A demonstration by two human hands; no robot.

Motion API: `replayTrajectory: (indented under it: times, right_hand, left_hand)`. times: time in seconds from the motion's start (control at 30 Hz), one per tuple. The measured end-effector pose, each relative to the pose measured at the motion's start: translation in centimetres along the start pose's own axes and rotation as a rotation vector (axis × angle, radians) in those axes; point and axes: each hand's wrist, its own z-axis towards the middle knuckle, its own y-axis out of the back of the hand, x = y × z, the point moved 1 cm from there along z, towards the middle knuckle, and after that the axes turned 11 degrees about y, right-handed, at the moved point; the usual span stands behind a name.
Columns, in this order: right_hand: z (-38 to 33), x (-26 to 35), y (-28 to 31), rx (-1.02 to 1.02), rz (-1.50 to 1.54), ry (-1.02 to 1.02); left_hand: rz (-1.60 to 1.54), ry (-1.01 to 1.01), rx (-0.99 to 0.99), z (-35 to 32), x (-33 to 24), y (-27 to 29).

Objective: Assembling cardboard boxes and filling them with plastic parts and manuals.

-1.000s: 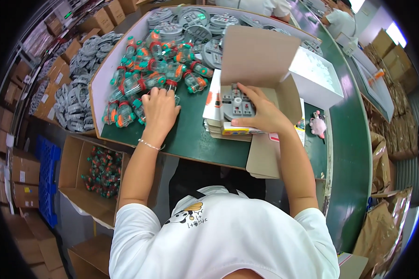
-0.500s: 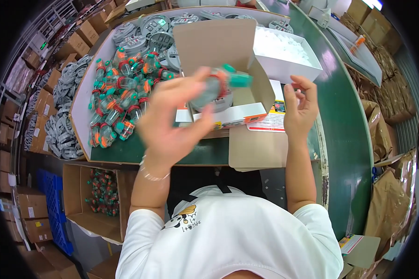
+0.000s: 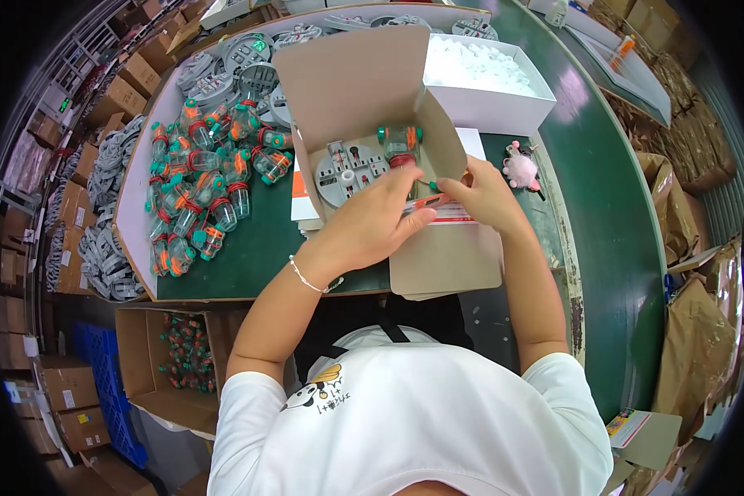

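Green-topped table (image 3: 223, 277), pale raised rim along its left & far edges. Near the front edge, approx. mid, sits an open brown cardboard box (image 3: 445, 136). Already inside: grey round plastic disc w/ raised fittings (image 3: 351, 175) on the box's left, clear plastic bottle w/ green ends & red collar (image 3: 401, 142) on its right. Not yet shut: brown flat lid (image 3: 351, 78) stands up. Heap of similar bottles (image 3: 211, 180) remains by table's left edge. Disc's face-up; bottle's lower end hidden. L hand (image 3: 370, 219), half-curled, is at box's front edge, R hand (image 3: 488, 198) at front right corner; can't tell if either grips.
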Motion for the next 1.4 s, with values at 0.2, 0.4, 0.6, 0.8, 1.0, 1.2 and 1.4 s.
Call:
replayTrajectory:
  times: [0.2,0.4,0.6,0.8,1.0,1.2,1.4]
  right_hand:
    - [0.5,-1.0,0.2,-0.081,-0.219,-0.029]
    - [-9.7,-3.4,7.6,-0.719,-0.146,-0.043]
    - [-23.2,-8.4,16.5,-1.090,-0.525,-0.366]
    - [-31.4,-13.9,21.0,-1.065,-0.959,-0.836]
    - [-21.5,-4.8,15.6,-1.500,-1.629,-0.315]
    - [-3.4,3.6,3.3,-0.605,-0.532,0.316]
    - [4.6,2.8,-4.5,-0.167,-0.397,0.275]
  left_hand:
    - [-0.059,-0.548,-0.823,-5.3,-0.4,4.6]
    - [-0.209,0.216,-0.948,-6.8,8.5,6.4]
    - [0.289,0.373,-0.735,-3.8,11.9,3.7]
    - [0.181,0.401,-0.626,-2.8,12.4,3.4]
    - [-0.276,0.540,-0.532,-2.7,12.1,4.5]
    - [-0.212,0.422,-0.604,-3.3,12.6,5.9]
    - [-0.566,0.086,-0.666,-3.7,10.6,5.8]
